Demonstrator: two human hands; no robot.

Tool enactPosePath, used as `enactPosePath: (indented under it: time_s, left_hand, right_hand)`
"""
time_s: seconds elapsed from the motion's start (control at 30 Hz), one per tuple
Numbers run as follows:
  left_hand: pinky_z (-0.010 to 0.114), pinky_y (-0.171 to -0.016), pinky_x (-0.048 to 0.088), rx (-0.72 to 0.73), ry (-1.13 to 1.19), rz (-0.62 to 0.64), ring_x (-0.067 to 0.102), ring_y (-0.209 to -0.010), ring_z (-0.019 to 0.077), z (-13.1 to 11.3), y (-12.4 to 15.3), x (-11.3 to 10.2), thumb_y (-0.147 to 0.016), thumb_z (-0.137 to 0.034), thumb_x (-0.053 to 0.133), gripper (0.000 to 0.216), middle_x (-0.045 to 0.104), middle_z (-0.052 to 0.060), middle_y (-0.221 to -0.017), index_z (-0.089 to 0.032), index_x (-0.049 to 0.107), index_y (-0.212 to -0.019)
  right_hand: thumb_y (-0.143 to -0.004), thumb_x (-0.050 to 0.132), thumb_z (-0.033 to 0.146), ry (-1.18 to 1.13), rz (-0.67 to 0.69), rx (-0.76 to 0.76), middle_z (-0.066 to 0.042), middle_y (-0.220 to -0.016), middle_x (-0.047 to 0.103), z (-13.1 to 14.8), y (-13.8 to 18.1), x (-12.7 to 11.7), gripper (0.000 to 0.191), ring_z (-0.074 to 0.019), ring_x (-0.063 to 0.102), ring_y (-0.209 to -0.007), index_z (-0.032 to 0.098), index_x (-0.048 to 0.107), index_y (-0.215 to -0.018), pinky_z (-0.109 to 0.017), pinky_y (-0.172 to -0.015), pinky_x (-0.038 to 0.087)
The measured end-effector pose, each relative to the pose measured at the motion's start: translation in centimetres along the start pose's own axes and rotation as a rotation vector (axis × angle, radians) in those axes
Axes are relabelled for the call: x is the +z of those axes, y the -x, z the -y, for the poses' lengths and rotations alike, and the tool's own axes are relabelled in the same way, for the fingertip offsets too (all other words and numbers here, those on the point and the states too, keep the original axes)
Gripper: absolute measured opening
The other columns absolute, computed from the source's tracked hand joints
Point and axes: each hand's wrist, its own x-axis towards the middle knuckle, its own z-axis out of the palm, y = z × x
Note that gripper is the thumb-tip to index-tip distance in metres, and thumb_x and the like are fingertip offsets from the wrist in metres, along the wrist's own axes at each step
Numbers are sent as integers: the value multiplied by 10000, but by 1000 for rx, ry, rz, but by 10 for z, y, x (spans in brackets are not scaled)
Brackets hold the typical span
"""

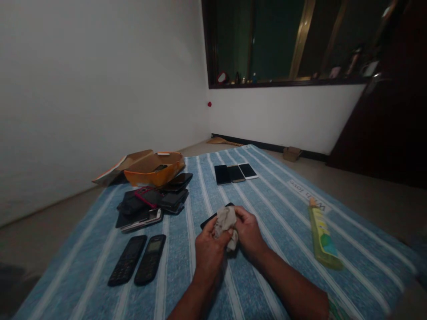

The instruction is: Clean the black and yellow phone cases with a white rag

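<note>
A crumpled pale cloth [227, 222] is bunched between my two hands, above the striped cover. My left hand [209, 249] is closed on its lower left side, the thumb pressed into the folds. From the right, my right hand [248, 231] pinches the cloth along its edge. Just behind the cloth and fingers shows a dark flat phone [207, 221], mostly hidden; I cannot tell whether it is held or lies on the cover. Two black keypad phones [127, 260] lie side by side to the left of my hands.
A blue striped cover [187, 284] spreads under everything. At left, several phones [150, 200] are heaped before an open orange box [155, 169]. Three phones [236, 173] lie in a row farther back. A yellow-green bottle [323, 240] lies at right.
</note>
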Motion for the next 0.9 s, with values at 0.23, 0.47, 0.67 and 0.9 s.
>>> enactPosePath:
  time_s: [0.23,0.47,0.67,0.9]
  left_hand:
    - [352,-682,558,25,-225,5,717,-725,253,4,-10,-9,-609,-233,694,417,764,51,-852,-164,706,-1020]
    - [354,-676,563,73,-250,-8,721,-723,264,5,-16,-8,-600,-223,676,409,765,41,-822,-171,709,-1004]
    - [374,-750,561,148,-285,-57,726,-813,282,7,-23,-12,-588,-217,694,376,768,47,-870,-199,709,-963]
    - [346,-742,553,152,-237,-25,719,-803,260,12,-24,-16,-594,-219,680,378,766,43,-868,-178,707,-969]
  right_hand:
    - [-851,490,212,1098,-325,-222,-164,-1205,592,26,-28,-122,288,-299,534,-1162,175,663,-1078,-453,-1016,393]
    - [-755,661,376,1419,-414,450,-173,-1074,663,32,-38,-248,524,-338,622,-1024,143,590,-1219,-454,-845,479]
    - [-662,701,257,1270,-373,402,-134,-1056,696,21,-43,-251,702,-298,659,-969,122,533,-1330,-387,-811,505]
    - [-593,778,305,648,-211,109,-60,-923,729,34,-36,-172,689,-249,693,-833,150,629,-1248,-370,-779,540]
